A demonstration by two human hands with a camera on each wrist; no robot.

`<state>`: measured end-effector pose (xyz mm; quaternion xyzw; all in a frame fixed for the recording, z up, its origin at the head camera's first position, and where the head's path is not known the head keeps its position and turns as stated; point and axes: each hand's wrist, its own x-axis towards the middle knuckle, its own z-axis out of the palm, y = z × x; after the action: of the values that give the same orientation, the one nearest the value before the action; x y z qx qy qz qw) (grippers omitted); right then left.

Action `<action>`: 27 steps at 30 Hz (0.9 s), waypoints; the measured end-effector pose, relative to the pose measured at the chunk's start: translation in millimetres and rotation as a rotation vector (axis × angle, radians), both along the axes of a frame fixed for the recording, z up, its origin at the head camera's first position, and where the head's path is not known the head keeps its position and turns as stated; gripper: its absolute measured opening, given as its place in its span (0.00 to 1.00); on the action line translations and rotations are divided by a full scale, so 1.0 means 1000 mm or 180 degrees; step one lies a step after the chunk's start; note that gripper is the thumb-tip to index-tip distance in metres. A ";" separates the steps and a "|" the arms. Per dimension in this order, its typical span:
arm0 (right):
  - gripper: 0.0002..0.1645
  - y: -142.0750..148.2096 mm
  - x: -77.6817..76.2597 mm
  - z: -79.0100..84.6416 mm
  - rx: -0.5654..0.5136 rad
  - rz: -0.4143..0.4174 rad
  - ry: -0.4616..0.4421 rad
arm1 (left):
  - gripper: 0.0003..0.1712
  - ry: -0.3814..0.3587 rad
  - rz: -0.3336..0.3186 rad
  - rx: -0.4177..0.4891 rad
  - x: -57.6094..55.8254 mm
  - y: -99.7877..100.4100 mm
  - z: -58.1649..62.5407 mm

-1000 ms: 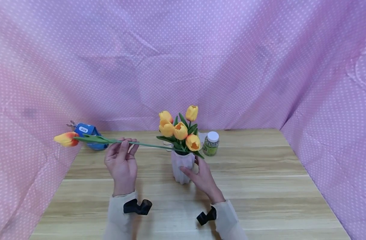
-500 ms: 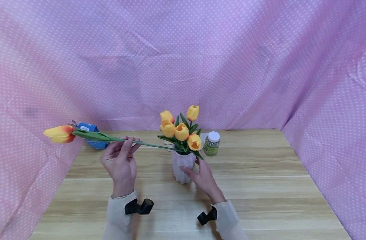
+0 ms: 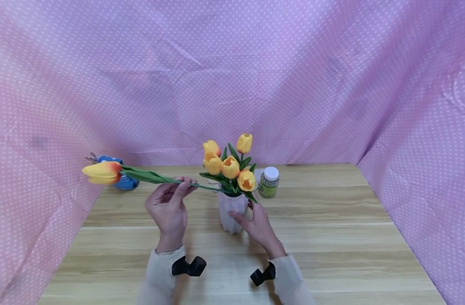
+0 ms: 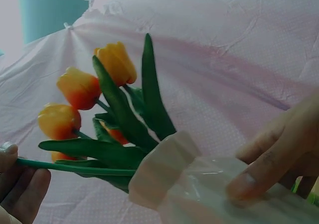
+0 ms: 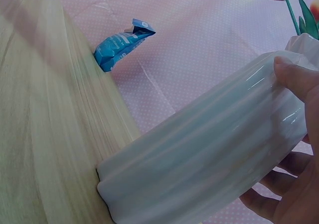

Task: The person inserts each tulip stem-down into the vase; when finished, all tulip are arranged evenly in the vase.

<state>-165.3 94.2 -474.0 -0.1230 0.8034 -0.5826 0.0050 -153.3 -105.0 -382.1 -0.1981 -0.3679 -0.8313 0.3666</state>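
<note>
My left hand [image 3: 169, 212] pinches the green stem of a yellow-and-red artificial tulip [image 3: 102, 173]. This tulip lies nearly level, its bloom out to the left and its stem end at the mouth of a white fluted vase [image 3: 232, 214]. In the left wrist view the stem [image 4: 99, 170] runs from my fingertips to the vase rim. Several more yellow tulips [image 3: 230, 167] with green leaves stand in the vase. My right hand [image 3: 259, 224] grips the vase on its right side, thumb across the front. The vase base is on the wooden table.
A blue packet [image 3: 126, 181] with a metal clip stands at the back left, partly behind the held bloom. A white-capped jar [image 3: 268, 183] is just right of the vase. Pink dotted cloth [image 3: 232, 84] surrounds the wooden table [image 3: 350, 237].
My left hand first drew slightly left, then moved right toward the vase, and its grip is now nearer the stem end. The right hand and vase have hardly moved.
</note>
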 end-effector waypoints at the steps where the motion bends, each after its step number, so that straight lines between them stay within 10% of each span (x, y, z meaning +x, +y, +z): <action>1: 0.47 0.000 0.000 0.000 0.0003 -0.0001 -0.0006 | 0.13 0.0004 0.0022 -0.0008 0.000 0.002 0.000; 27: 0.46 0.000 0.000 0.000 -0.0031 0.0040 0.0046 | 0.14 -0.0297 0.0729 -0.0951 0.010 0.031 -0.008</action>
<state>-165.6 94.4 -473.9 -0.1322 0.7998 -0.5855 0.0023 -142.9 -74.4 -389.9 -0.1684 -0.5239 -0.7285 0.4079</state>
